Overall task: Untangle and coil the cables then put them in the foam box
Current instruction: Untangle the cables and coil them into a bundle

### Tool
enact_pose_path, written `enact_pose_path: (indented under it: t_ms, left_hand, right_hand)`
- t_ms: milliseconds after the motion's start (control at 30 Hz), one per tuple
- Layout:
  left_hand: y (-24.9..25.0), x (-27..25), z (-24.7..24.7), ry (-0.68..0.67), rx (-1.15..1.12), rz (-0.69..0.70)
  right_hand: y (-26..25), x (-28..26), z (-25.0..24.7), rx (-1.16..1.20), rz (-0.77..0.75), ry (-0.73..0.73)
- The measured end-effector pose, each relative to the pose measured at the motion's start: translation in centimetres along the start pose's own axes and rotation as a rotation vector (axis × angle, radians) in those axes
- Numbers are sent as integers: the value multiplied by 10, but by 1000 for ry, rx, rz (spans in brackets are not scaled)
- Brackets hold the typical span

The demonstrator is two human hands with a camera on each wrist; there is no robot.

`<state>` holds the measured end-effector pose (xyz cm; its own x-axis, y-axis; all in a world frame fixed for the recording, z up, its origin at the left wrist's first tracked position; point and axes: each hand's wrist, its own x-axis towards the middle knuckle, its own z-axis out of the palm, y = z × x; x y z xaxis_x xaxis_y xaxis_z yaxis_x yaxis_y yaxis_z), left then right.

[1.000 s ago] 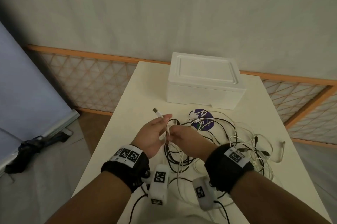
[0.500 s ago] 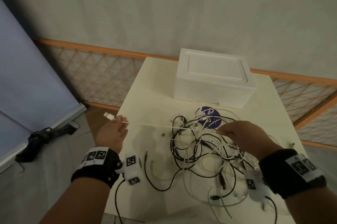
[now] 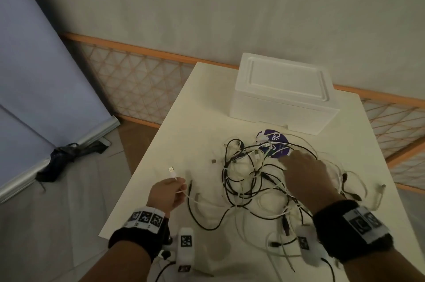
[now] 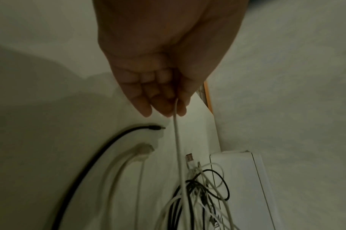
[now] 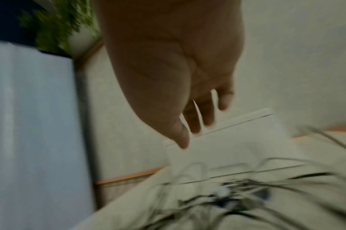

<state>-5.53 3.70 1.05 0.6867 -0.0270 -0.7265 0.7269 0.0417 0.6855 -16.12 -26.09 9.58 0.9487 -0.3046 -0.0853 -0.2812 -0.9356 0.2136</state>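
A: Start nearest the camera. What is each hand doing?

B: Lower left of the head view, the left hand (image 3: 169, 194) pinches a white cable (image 3: 184, 192) just behind its USB plug (image 3: 171, 170), which sticks up past the fingers. The left wrist view shows that cable running taut from the fingertips (image 4: 168, 109) down into the pile. Lower right, the right hand (image 3: 308, 178) is released, fingers spread flat over the tangle (image 3: 253, 180), gripping nothing I can make out. Its wrist view is too blurred to add more.

A: And the cables themselves?

B: All on the desk (image 3: 202, 102), mid-frame: black and white cords looped through one another, loose plugs at the edges. A black cable (image 3: 202, 222) trails off toward the lower left. A purple round sticker (image 3: 274, 143) lies under the far side of the heap.

A: The box?

B: The foam box (image 3: 282, 91) sits beyond the tangle, upper right of centre, lid on, with no cable in it yet.

A: So which step?

B: Untangling, I'd say, and early: one white lead being drawn out. Next probably means pinning the heap with the right hand while the left eases the lead free, watching for snags where it threads under black loops. Coiling comes after that, and the lid must come off.
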Motion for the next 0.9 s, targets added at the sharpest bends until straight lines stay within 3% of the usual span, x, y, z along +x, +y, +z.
enact_pose_path:
  t_ms: [67,100,167,200,300,467,533,600,667,800,900]
  left_hand:
    - [-4,-2,1,-47,102,-5]
    - [-5,-4,2,-64,124,-6]
    - [-7,-9,3,-83,146,2]
    - [-9,-10,2,-91,147,5]
    - [-12,-14,-4,-138,97,-4]
    - [-16,-17,-11,-126,-118,-32]
    - [-15,-18,-9,-152,-225,-14]
    - [-13,-21,-5,-216,-268,30]
    - [-8,-27,2,-314,-266,76]
    - [2,-36,17,-453,-310,91]
    - [10,-36,24,-477,-283,87]
  right_hand:
    - [-50,14,-11,179,-183,235]
    - [-76,18,-10,268,-323,258]
    - [-119,22,2,405,-562,101]
    - [-135,21,8,438,-601,-39]
    - [-160,10,28,413,-576,-314]
    - [-171,1,47,374,-530,-344]
    - [-175,3,42,553,-490,-316]
    - [-179,8,31,890,-415,-430]
    - [-183,14,21,1049,-382,-521]
    - [-180,21,12,988,-404,-340]
    - [-171,25,7,1008,-389,-322]
